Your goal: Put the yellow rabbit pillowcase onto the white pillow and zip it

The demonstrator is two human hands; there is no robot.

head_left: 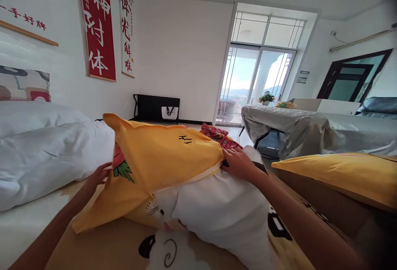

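Note:
A yellow pillowcase (167,154) with a green leaf print and a small "Hi" lies over one end of a white pillow (223,208). Much of the pillow sticks out of the case's pale-edged opening. My right hand (238,164) is closed on the rim of that opening, at the far right corner. At the opposite end, my left hand (102,173) grips the case's left edge beside the leaf print; some of its fingertips are hidden by cloth. Beneath lies a tan bed cover (102,247) with cartoon animal prints.
White pillows (56,150) are heaped at left, with a patterned cushion (25,84) behind. Another yellow pillow (341,175) lies at right. Red plaid cloth (220,135) sits beyond the case. A plastic-covered table (297,121) and a black bench (151,106) stand farther back.

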